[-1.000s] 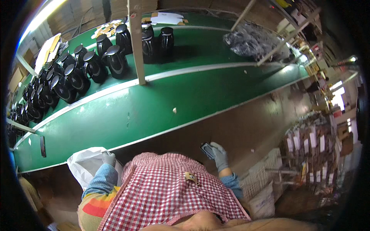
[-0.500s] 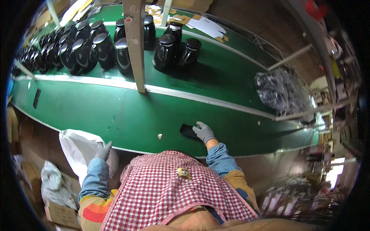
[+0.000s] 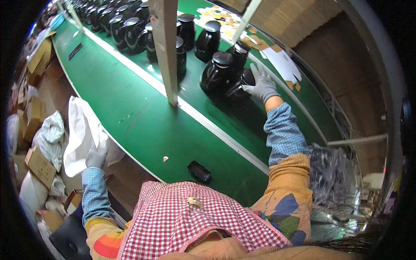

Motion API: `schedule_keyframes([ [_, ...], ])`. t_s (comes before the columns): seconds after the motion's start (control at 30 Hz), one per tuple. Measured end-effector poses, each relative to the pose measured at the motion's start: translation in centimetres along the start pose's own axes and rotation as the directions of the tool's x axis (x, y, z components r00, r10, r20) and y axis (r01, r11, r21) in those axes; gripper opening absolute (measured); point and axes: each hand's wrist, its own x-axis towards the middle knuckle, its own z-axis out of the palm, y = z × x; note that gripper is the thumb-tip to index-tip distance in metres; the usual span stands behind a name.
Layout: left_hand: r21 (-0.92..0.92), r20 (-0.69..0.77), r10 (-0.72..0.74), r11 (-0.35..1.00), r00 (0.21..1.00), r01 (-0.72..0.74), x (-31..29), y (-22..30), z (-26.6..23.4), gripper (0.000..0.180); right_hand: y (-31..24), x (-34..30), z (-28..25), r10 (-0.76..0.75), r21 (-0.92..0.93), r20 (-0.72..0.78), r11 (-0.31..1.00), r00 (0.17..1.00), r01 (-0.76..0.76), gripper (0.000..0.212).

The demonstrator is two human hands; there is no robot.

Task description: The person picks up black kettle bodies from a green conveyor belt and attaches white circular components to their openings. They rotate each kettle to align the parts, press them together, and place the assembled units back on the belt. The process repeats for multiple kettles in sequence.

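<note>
A soft white bag (image 3: 78,141) hangs from my gloved left hand (image 3: 97,155), which grips it by its edge beside the table's front rim. Farther off, my gloved right hand (image 3: 262,84) reaches over the table with thumb and fingers spread around the top of a glossy black jar-shaped vessel (image 3: 236,90). Whether the fingertips touch it I cannot tell. Close by stand another black vessel (image 3: 212,78) with a dark round lid and one behind it (image 3: 239,54). Near my apron a small black oblong piece (image 3: 199,171) lies on the green tabletop (image 3: 143,125).
A pale upright post (image 3: 167,56) rises from the metal strip (image 3: 216,130) dividing the table. Many similar vessels (image 3: 132,32) fill the far left. Paper scraps (image 3: 277,60) lie along the back. Clear plastic wrap (image 3: 329,173) is at the right; cardboard boxes (image 3: 41,164) crowd the left floor.
My right hand has left the black oblong piece and moved away across the strip to the vessel. My left hand keeps the white bag, now raised more. The view has turned.
</note>
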Motion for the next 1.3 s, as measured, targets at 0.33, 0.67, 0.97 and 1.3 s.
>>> schedule_keyframes([
  [0.33, -0.546, -0.110, 0.875, 0.343, 0.471, -0.765, -9.1, 25.7, 5.6, 0.062, 3.8, 2.3, 0.3, -0.137, 0.021, 0.192, 0.991, 0.972, 0.135, 0.099],
  [0.67, -0.604, 0.020, 0.951, 0.258, 0.309, -0.754, -11.0, 47.7, 13.0, 0.050, 2.1, -2.9, -2.1, -0.104, -0.081, 0.188, 0.989, 0.977, 0.121, 0.103],
  [0.97, -0.813, -0.046, 0.951, 0.143, 0.306, -0.564, -12.3, 43.0, 13.8, 0.035, 3.3, -5.1, -1.2, -0.405, 0.258, 0.139, 0.896, 0.904, 0.362, 0.100],
  [1.3, -0.775, -0.071, 0.982, 0.055, 0.173, -0.629, -11.3, 43.8, 13.5, 0.032, 3.6, -4.9, -1.2, -0.549, 0.150, 0.192, 0.836, 0.814, 0.528, 0.099],
])
